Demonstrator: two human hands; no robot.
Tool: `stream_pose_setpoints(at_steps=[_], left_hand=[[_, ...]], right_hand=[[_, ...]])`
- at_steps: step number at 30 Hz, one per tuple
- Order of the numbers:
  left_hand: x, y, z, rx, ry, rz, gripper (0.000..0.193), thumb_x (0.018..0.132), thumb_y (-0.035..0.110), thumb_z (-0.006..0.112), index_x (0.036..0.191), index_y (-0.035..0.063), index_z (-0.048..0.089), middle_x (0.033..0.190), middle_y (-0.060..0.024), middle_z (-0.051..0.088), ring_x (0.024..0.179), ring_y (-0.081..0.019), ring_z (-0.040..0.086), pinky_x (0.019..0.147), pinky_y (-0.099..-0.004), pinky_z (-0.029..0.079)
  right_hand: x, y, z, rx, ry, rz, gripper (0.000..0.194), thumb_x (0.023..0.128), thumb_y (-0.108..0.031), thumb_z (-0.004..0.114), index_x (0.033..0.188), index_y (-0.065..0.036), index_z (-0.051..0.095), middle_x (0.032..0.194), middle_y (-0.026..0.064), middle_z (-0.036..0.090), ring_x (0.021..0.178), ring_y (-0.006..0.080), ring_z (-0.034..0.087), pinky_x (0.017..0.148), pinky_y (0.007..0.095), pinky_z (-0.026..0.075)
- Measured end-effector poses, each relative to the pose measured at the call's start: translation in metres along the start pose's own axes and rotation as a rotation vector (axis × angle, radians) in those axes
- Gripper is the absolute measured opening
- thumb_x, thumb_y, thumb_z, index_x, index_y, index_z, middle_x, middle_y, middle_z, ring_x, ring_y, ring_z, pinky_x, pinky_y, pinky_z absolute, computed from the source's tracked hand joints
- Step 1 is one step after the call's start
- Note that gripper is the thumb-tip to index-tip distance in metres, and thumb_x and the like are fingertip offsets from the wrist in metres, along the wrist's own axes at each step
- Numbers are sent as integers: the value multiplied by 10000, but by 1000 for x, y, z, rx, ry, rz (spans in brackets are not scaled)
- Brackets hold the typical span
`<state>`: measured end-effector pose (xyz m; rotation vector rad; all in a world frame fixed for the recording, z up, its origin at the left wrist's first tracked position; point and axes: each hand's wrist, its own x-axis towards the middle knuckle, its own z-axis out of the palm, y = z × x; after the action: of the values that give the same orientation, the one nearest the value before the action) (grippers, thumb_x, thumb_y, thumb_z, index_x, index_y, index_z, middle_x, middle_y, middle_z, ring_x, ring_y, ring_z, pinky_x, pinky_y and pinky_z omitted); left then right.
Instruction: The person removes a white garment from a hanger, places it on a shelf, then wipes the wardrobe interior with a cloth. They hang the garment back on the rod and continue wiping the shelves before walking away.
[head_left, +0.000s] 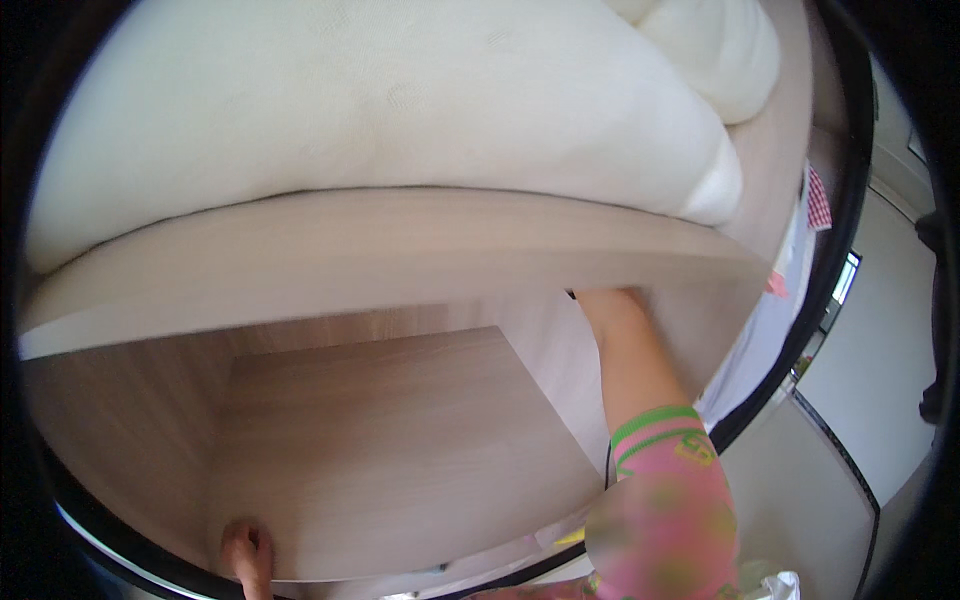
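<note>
My left hand (247, 544) is at the lower left, on the front left part of a wood-grain shelf board (405, 450). Its fingers are curled, and whether they grip the board's edge cannot be made out. My right forearm, in a pink sleeve with green-striped cuff, reaches in beneath the upper wood-grain shelf (420, 247). That shelf hides my right hand. A small dark thing (571, 294) shows beside the right wrist, too little of it to name. Between the lower board's right edge and the cabinet side (690, 322) there is a gap.
Large cream-white bedding or cushions (390, 105) lie on the upper shelf, close to its front edge. White cloth (750, 352) and a red checked cloth (819, 199) are beyond the cabinet's right side. A thin black cord (607, 465) hangs by the right sleeve. Something yellow (571, 537) shows below the board.
</note>
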<state>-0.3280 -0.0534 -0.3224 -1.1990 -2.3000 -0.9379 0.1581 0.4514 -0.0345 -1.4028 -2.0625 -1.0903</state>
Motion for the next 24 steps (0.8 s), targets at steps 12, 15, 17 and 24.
stream_pose_setpoints(at_steps=[12, 15, 17, 24], left_hand=[[-5, -20, 5, -48, 1, 110, 102, 750, 100, 580, 764, 0, 564, 806, -179, 571, 801, -362, 553, 711, -459, 446], [-2, -22, 10, -84, -27, 80, 92, 762, 91, 573, 760, 0, 560, 794, -180, 567, 807, -363, 553, 717, -461, 449], [-1, -24, 9, -77, -13, 103, 93, 766, 90, 571, 750, -1, 557, 793, -181, 566, 811, -363, 554, 716, -458, 452], [-2, -23, 2, -102, -35, 109, 117, 768, 113, 583, 729, 7, 555, 784, -176, 567, 794, -351, 560, 702, -439, 460]], right_hand=[[-3, -28, -147, -469, 147, -165, 328, 825, -131, 542, 1135, -128, 650, 1194, 135, 590, 1117, 292, 548, 965, 460, 412], [-46, -14, -183, -469, 132, -105, 234, 812, -140, 509, 961, -75, 678, 1084, 121, 637, 932, 274, 640, 837, 430, 495], [-77, -2, -211, -486, 237, -220, 132, 761, -146, 545, 819, -96, 652, 960, 92, 632, 775, 259, 643, 687, 417, 517], [-193, 36, -304, -519, 0, 8, 116, 772, -121, 563, 773, -114, 679, 852, 81, 651, 759, 257, 649, 630, 384, 518]])
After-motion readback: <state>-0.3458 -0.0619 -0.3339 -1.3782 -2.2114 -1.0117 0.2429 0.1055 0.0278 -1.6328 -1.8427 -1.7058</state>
